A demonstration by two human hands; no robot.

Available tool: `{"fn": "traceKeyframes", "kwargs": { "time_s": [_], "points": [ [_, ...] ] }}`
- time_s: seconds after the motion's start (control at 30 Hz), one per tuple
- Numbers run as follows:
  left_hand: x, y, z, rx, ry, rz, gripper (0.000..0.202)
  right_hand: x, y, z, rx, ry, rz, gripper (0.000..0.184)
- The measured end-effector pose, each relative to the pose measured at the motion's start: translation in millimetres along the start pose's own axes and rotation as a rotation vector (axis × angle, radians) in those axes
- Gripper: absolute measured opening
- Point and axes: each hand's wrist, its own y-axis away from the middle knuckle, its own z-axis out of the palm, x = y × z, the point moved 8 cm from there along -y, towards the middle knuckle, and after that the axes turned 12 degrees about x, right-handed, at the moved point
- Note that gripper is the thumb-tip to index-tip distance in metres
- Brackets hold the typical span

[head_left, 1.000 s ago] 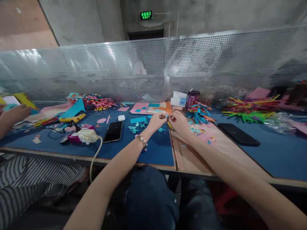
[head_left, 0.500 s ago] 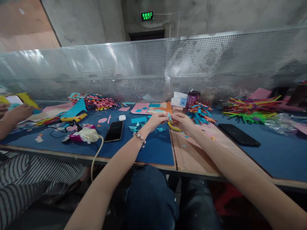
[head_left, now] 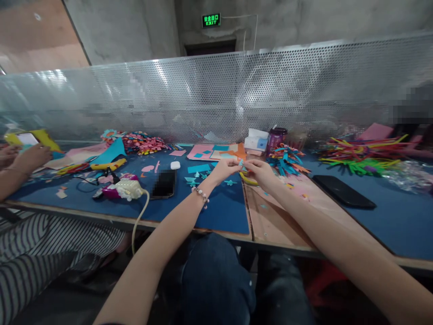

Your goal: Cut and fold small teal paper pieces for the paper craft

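Observation:
My left hand [head_left: 226,170] and my right hand [head_left: 260,171] meet above the table, fingertips pinched close together. Between them is a small piece of light blue paper [head_left: 241,163], mostly covered by the fingers, so its exact shape is hard to make out. On the blue mat below lie several folded light blue paper pieces [head_left: 230,182], and a flat blue strip of paper [head_left: 199,169] is beside my left hand. Under my right hand a yellow-handled tool [head_left: 249,179] is partly hidden.
Left of my arm lie a phone [head_left: 163,184], a white earphone case [head_left: 175,165] and a power strip [head_left: 124,188] whose cable hangs over the edge. Pink and orange sheets [head_left: 199,151], a purple cup [head_left: 277,139] and a black phone [head_left: 343,191] surround my hands. A co-worker's hands [head_left: 30,158] are far left.
The whole scene has shifted slightly right in view. My hands stay together, and the blue paper between my fingers shows less than before.

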Motion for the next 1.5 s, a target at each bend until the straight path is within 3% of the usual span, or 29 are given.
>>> {"fn": "traceKeyframes", "kwargs": {
  "time_s": [0.23, 0.53, 0.73, 1.0, 1.3, 1.5],
  "points": [
    [-2.9, -1.4, -1.1, 0.005, -0.007, -0.005, 0.027, -4.4, 2.1, -0.8, 0.053, 0.067, 0.001, 0.032],
    [-0.8, -1.1, -0.5, -0.027, 0.02, -0.003, 0.028, -3.7, 1.1, 2.6, -0.001, -0.032, 0.016, 0.03],
    [0.5, 0.1, -0.7, -0.028, 0.018, -0.014, 0.028, -6.7, 2.4, -0.6, 0.035, -0.033, 0.023, 0.028],
    [0.5, 3.0, 1.8, -0.089, 0.042, -0.055, 0.031, 2.5, -0.8, 3.9, -0.085, -0.139, 0.112, 0.027],
    [-3.2, 0.7, 1.3, -0.087, 0.047, -0.023, 0.032, 0.0, -1.4, -1.0, -0.018, -0.012, 0.023, 0.029],
    [-5.4, 0.7, 2.4, -0.08, 0.059, -0.039, 0.027, -13.8, 4.6, 2.1, 0.039, 0.122, -0.054, 0.031]
  ]
}}
